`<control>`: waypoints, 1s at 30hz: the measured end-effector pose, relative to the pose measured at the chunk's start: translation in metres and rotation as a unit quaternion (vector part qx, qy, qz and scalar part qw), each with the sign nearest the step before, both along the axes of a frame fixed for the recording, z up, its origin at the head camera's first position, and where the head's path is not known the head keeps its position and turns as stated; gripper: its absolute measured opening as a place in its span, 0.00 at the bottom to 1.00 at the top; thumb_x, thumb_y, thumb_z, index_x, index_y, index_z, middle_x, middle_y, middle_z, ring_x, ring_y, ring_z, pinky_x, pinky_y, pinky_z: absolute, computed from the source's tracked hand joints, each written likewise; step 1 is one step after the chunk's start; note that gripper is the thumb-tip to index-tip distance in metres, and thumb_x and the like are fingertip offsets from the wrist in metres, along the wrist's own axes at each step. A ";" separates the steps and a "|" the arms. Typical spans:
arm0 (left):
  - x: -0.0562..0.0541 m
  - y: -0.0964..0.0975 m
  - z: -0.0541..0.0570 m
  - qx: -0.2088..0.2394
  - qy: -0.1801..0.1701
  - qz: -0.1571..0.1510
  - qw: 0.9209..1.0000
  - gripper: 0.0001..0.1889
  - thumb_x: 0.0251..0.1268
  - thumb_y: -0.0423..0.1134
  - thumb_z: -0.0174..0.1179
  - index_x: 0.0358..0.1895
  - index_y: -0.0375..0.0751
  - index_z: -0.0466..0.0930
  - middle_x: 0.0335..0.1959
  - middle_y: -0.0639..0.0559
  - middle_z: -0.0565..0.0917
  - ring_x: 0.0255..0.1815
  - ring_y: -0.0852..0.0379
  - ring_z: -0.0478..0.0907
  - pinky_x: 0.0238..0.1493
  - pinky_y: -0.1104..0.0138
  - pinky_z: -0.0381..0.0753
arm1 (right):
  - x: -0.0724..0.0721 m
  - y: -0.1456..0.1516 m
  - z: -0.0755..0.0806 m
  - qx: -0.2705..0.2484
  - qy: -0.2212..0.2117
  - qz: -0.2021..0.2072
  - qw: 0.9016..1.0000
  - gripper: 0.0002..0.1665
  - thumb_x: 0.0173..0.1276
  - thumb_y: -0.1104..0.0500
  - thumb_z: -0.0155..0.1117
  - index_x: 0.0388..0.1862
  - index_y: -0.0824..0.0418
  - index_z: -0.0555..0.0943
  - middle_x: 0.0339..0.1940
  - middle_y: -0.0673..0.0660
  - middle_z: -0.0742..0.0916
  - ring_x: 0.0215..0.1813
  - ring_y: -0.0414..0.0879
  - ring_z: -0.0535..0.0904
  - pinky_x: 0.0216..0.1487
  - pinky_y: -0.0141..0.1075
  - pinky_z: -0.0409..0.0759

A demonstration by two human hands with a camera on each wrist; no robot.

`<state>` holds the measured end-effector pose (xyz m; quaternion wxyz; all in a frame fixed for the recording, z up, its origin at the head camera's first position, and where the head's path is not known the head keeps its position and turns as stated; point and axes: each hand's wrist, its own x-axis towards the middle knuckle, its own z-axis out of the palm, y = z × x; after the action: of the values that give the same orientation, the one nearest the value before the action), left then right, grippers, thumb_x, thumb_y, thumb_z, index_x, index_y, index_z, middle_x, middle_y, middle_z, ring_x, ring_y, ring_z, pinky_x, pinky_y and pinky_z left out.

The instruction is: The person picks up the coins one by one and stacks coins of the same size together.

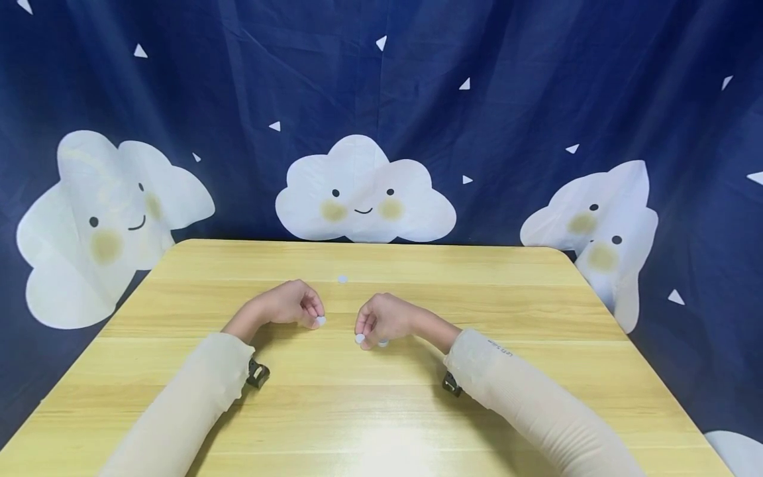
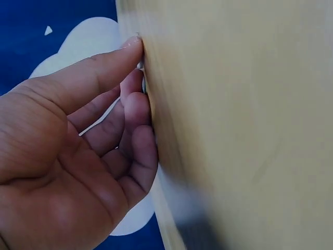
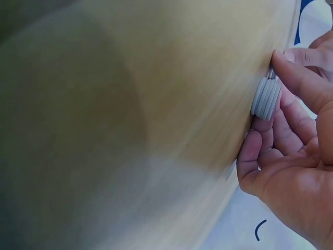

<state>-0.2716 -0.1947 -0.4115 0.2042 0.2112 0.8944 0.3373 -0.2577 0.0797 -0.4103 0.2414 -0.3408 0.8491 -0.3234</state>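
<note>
My left hand point(image 1: 296, 305) is low over the wooden table, its thumb and curled fingers pinching a small whitish disc point(image 1: 320, 320) near the tabletop. In the left wrist view only a thin edge of that disc shows past the fingers. To its right, my right hand point(image 1: 386, 319) pinches another small whitish disc point(image 1: 359, 338) between thumb and forefinger, close to the wood. Beside the right thumb stands a stack of several grey-white discs point(image 3: 266, 99), mostly hidden by the hand in the head view. A further disc point(image 1: 342, 279) lies flat farther back, between the two hands.
The light wooden table point(image 1: 381, 397) has rounded far corners. Directly behind it hangs a dark blue curtain point(image 1: 369, 86) printed with white clouds and small triangles. Black wrist straps show at both sleeve cuffs.
</note>
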 end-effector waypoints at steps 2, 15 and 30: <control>0.003 0.002 0.001 -0.001 0.003 -0.005 1.000 0.07 0.56 0.30 0.74 0.36 0.40 0.86 0.31 0.53 0.85 0.35 0.56 0.79 0.43 0.63 0.80 | 0.000 0.000 0.000 0.001 0.001 0.000 1.000 0.10 0.56 0.64 0.81 0.35 0.58 0.87 0.31 0.48 0.87 0.37 0.41 0.83 0.42 0.32 0.83; 0.021 0.014 0.004 -0.008 0.002 -0.044 0.999 0.08 0.54 0.29 0.74 0.35 0.41 0.85 0.31 0.54 0.85 0.35 0.58 0.80 0.43 0.63 0.81 | -0.001 0.000 0.002 0.008 0.010 0.007 1.000 0.11 0.56 0.64 0.81 0.36 0.58 0.87 0.31 0.48 0.87 0.37 0.40 0.82 0.43 0.31 0.82; 0.026 0.018 0.002 -0.005 0.009 -0.058 0.998 0.08 0.54 0.31 0.74 0.35 0.43 0.85 0.30 0.56 0.84 0.35 0.57 0.80 0.42 0.62 0.81 | -0.005 0.000 0.001 0.001 -0.012 0.020 1.000 0.13 0.57 0.64 0.80 0.40 0.61 0.86 0.32 0.49 0.87 0.38 0.41 0.82 0.43 0.32 0.83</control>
<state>-0.2452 -0.1769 -0.4092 0.2162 0.2646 0.8844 0.3181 -0.2625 0.0800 -0.4091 0.2583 -0.3540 0.8395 -0.3213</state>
